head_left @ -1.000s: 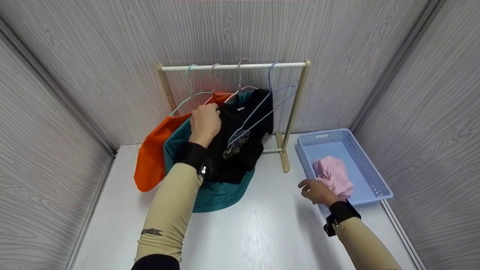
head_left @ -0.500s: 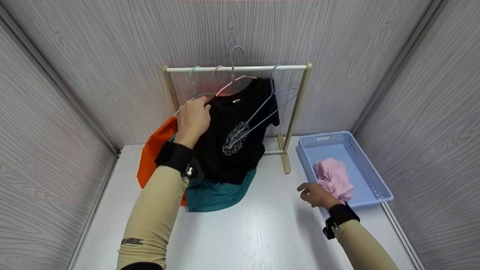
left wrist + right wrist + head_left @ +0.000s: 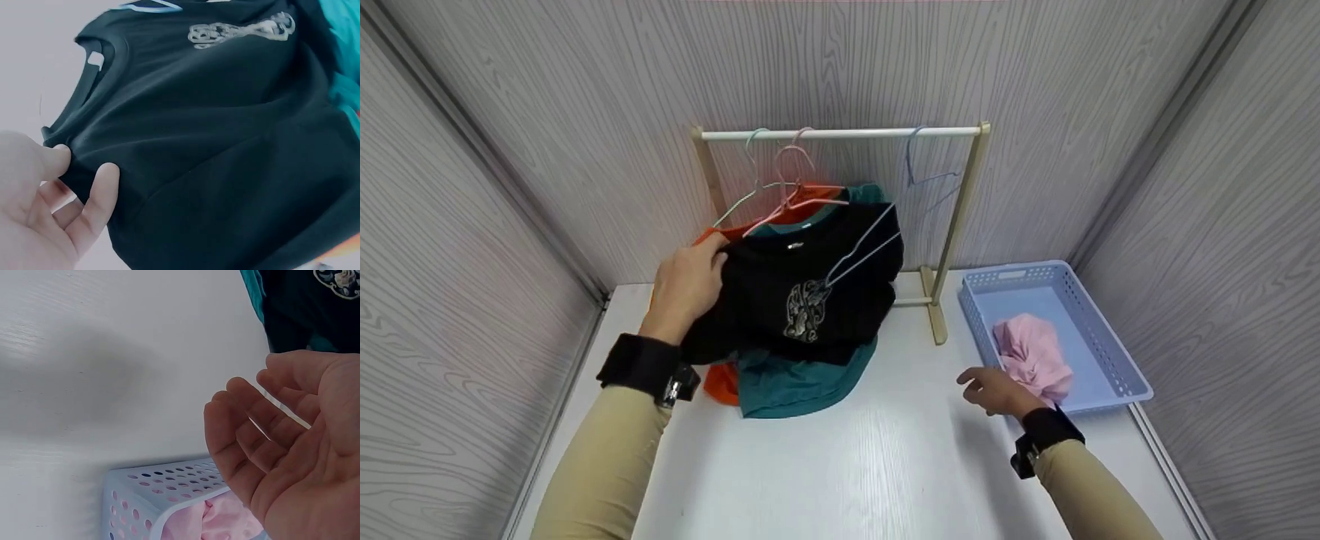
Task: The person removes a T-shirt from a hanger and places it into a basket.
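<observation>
My left hand (image 3: pixel 686 285) pinches the shoulder of a black T-shirt (image 3: pixel 750 292) between thumb and fingers. In the left wrist view, the black cloth stretches away from the fingertips (image 3: pixel 106 177), with its neckline and white label showing. A pink hanger (image 3: pixel 825 201) sits in the shirt's neck, its hook below the rail. Behind it hang a teal garment (image 3: pixel 802 390) and an orange garment (image 3: pixel 721 386), partly covered. My right hand (image 3: pixel 997 391) hovers by the basket's left edge, fingers loosely bent and holding nothing.
A rack with a white rail (image 3: pixel 870 133) and wooden posts stands at the back. A blue hanger (image 3: pixel 910 161) hangs near its right end, its lower part crossing before the black shirt. The blue basket (image 3: pixel 1099 341) holds a crumpled pink cloth (image 3: pixel 1031 352).
My left hand has drawn the black T-shirt left and down. Its pink hanger came up off the rail, then dropped below and in front of it. The right hand stays nearly still.
</observation>
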Demonstrator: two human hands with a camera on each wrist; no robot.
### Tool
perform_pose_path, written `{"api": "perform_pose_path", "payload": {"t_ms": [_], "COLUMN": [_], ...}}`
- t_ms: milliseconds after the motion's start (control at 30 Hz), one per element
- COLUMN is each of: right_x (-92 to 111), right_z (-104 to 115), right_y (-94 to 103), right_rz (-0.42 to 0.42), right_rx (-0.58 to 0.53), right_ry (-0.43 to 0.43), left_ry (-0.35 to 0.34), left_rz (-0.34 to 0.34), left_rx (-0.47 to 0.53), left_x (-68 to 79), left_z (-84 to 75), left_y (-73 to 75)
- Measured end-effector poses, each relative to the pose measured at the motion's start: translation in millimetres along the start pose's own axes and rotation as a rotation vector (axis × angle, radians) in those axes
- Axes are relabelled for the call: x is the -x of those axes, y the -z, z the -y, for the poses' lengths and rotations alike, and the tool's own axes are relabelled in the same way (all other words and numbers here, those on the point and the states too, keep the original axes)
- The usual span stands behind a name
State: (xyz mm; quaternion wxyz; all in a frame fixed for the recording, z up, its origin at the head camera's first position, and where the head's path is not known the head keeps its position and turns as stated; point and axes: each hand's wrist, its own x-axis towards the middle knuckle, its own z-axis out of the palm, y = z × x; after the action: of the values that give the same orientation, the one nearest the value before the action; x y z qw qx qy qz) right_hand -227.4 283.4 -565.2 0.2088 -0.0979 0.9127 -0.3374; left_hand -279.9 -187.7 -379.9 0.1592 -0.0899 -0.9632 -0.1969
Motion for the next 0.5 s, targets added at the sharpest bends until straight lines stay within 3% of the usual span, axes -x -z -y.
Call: {"api": "perform_pose_path", "payload": {"t_ms": [267, 500], "right_x": [2, 1], "right_z": [0, 3], "right_y": [-0.4, 1.6], "right_rz": [0.016, 0.022], "right_rx": [0.002, 0.009], "right_ry": [0.021, 0.041], "left_ry": [-0.033, -0.031], "left_rz": [0.082, 0.233], "left_rx": [-0.038, -0.032], "left_x": [27.0, 39.0], "left_z": [43.8, 61.1], "left_y": [0.8, 3.1]}}
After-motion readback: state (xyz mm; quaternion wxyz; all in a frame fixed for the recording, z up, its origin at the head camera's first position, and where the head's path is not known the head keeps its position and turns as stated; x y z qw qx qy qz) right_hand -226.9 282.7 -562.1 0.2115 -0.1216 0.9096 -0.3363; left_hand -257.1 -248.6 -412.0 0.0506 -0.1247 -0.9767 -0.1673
